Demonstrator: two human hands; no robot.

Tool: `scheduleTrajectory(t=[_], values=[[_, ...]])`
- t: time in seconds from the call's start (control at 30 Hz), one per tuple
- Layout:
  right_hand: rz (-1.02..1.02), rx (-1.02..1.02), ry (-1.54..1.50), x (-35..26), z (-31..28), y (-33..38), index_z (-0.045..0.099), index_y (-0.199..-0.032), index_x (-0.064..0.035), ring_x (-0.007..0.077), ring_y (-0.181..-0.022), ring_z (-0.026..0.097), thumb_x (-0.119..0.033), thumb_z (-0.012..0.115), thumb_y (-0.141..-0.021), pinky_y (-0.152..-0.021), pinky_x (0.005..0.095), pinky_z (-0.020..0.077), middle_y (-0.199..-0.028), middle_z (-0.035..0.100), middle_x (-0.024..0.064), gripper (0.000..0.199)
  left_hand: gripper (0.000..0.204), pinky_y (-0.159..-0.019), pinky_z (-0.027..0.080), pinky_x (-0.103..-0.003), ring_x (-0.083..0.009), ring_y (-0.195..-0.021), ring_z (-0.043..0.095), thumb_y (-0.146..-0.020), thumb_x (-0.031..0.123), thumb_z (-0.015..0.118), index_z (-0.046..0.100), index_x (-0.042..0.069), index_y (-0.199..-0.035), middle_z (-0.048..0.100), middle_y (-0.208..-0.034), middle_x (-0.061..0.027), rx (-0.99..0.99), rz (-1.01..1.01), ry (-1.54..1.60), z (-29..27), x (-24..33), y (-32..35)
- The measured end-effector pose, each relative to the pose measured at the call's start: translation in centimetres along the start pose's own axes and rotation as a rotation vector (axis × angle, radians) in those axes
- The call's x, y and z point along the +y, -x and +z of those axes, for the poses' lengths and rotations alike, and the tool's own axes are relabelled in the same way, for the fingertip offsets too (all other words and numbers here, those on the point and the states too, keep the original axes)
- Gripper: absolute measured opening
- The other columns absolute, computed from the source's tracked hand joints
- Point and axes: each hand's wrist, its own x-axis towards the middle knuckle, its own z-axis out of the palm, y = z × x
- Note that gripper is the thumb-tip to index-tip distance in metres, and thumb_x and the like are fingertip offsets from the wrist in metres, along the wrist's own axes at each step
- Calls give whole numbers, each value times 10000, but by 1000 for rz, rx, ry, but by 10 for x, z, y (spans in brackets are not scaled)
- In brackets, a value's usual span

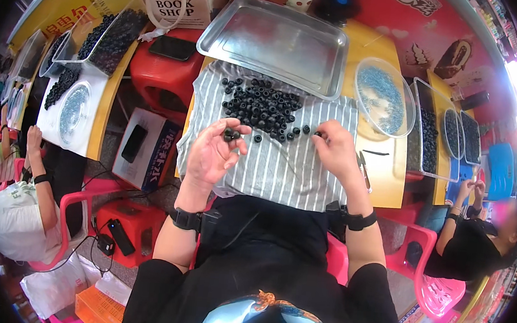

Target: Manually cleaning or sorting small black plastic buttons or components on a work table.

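Note:
A heap of small black round bead-like pieces (257,106) lies on a grey-and-white striped cloth (269,175) in front of me. My left hand (210,151) is turned palm up at the near left of the heap. Its curled fingers hold a few of the black pieces (231,135). To the right of the heap, my right hand (339,151) has its thumb and fingertips pinched on one black piece (318,134). A few loose pieces lie on the cloth between the two hands.
An empty-looking metal tray (275,40) overlaps the cloth's far edge. At right stands a clear tub (406,122) of tiny light-blue pieces; a thin black stick (375,152) lies nearer. Left is a red stool (162,70) bearing a phone. People (26,215) work at tables either side.

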Motion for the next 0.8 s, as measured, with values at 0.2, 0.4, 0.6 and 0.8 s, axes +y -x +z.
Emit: scheduleTrajectory(t=[0.2, 0.4, 0.6, 0.8], values=[[568, 130, -1669, 9, -29, 9, 609, -1035, -22, 112, -659, 517, -39, 524, -907, -484, 198, 375, -868, 610, 99, 155, 93, -491, 410, -298, -216, -631, 566, -832, 56, 659, 643, 12, -913, 604, -748, -88, 17, 552, -1246, -7, -23, -15], [508, -3, -1026, 25, -31, -2, 639, -1006, -8, 138, -581, 542, -58, 654, -832, -538, 251, 420, -770, 618, 56, 181, 117, -573, 448, -403, -341, -668, 579, -808, 98, 674, 632, 25, -888, 596, -804, -140, 34, 811, -1737, 3, -39, -13], [68, 47, 227, 11, -6, -15, 638, -931, -17, 340, -724, 622, -118, 656, -792, -650, 415, 481, -798, 638, 174, 172, 87, -396, 377, -237, -162, -571, 596, -884, 61, 598, 628, -1, -937, 639, -864, -95, -16, 34, -565, -12, -25, -6], [222, -46, -283, 6, -12, -12, 635, -959, -39, 261, -673, 610, -141, 634, -861, -577, 351, 471, -810, 636, 107, 141, 169, -359, 371, -207, -173, -581, 616, -920, 139, 576, 632, -20, -935, 638, -818, -130, -7, 2, -92, -18, 7, 0]])
